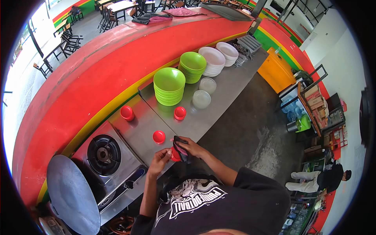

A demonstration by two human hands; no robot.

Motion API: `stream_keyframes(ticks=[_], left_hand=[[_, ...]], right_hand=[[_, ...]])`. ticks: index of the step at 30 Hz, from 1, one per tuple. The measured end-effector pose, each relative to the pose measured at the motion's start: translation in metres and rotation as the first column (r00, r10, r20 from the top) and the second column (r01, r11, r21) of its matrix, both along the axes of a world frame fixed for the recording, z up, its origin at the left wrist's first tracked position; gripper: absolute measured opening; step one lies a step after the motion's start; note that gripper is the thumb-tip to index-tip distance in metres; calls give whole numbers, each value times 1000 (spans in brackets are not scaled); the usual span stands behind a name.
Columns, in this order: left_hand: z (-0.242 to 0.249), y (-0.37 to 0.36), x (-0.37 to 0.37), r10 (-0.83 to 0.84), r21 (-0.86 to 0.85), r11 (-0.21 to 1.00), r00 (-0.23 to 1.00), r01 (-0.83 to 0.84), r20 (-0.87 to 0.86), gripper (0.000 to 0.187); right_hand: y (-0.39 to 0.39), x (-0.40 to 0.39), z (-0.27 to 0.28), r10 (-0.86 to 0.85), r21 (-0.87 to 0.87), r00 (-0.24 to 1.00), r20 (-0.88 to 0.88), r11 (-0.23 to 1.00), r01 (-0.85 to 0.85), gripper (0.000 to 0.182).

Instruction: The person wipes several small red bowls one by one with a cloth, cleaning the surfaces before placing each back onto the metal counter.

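My left hand (159, 161) grips a small red cup (175, 156) by its edge, close to the front edge of the steel counter. In my right hand (190, 147) is a dark cloth with a pink part (181, 149), pressed against the same cup and hiding part of it. Just beyond my hands stands a red cup (158, 137) on the counter. Farther off are another red cup (180, 113) to the right and a third red cup (127, 112) to the left.
Stacked green bowls (169, 80), white bowls (212, 57) and clear bowls (201, 99) stand along the steel counter (229, 84). A gas burner (103, 155) and a large wok (73, 194) are at left. A person (329, 178) stands at far right.
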State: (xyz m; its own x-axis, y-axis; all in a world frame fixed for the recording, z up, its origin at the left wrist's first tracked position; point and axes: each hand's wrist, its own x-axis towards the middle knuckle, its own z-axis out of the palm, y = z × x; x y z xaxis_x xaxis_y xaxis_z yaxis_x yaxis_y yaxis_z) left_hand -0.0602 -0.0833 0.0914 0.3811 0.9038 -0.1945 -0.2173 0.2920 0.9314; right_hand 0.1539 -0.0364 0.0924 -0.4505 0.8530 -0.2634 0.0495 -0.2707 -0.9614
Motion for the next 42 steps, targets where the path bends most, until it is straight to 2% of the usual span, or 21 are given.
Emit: stream_keyframes(ticks=[2,4,5,7,8,10,11,13,16,17,18,19,21,22,25,28,31,34,37,40,42], left_hand=[[6,2,-1,-85,-9,996,996,85,-20,29],[11,8,2,-105,44,993,992,108,-70,30],[15,8,10,-27,-5,1000,1000,27,10,30],[29,3,28,146,-123,984,977,-128,153,32],[24,3,28,147,-95,986,979,-135,141,33],[21,3,27,152,-34,988,982,-149,113,36],[21,3,20,82,-74,994,993,-76,88,36],[26,5,4,-58,-156,986,997,64,46,36],[17,6,-2,-263,-143,957,963,253,-60,36],[10,6,-1,-227,-119,968,972,219,-62,36],[2,6,4,-192,-94,978,979,186,-63,36],[5,8,10,-157,-68,986,986,153,-63,37],[17,6,36,125,-200,974,988,-104,94,37],[23,7,45,270,-278,935,950,-220,157,38],[7,8,50,281,-200,952,920,-232,272,45],[14,6,47,272,-290,940,906,-178,325,36],[4,13,22,-37,-234,968,974,91,223,34],[9,26,7,-256,-168,948,962,269,98,35],[27,26,26,-32,-226,974,992,3,-124,39],[5,32,36,111,-420,906,985,-46,132,52],[4,33,39,204,-460,886,944,-66,259,50]], right_hand=[[-1,5,-2,76,18,997,-8,997,-76,37],[-3,3,9,-2,27,999,-42,1000,3,37],[-5,2,16,-39,31,998,-57,999,41,37],[-8,-6,24,-216,-68,958,-189,976,206,37],[-10,-10,25,-303,-124,920,-249,952,280,37],[-11,-11,20,-284,-198,920,-270,952,235,39],[-13,-11,16,-274,-235,920,-281,949,211,39],[-20,-7,5,-171,-124,969,-178,981,150,42],[-26,4,8,4,-25,997,-77,1000,-6,46],[-26,7,13,64,-2,997,-52,998,-64,47],[-25,8,17,31,-10,997,-64,999,-32,48],[-23,7,15,-72,-54,992,-100,996,67,48],[-17,5,10,-277,-151,948,-157,955,254,47],[-12,-1,9,-383,-216,890,-248,917,335,46],[-1,-2,8,-360,-160,888,-287,932,326,47],[-7,5,36,-278,-155,928,-249,957,245,46],[-9,15,42,-46,46,971,-236,997,59,49],[-12,20,53,19,23,975,-222,1000,-14,55],[-7,17,63,-53,-36,988,-143,998,48,63],[1,10,63,8,366,978,210,926,-87,73],[0,3,73,53,456,978,204,879,-143,77]])
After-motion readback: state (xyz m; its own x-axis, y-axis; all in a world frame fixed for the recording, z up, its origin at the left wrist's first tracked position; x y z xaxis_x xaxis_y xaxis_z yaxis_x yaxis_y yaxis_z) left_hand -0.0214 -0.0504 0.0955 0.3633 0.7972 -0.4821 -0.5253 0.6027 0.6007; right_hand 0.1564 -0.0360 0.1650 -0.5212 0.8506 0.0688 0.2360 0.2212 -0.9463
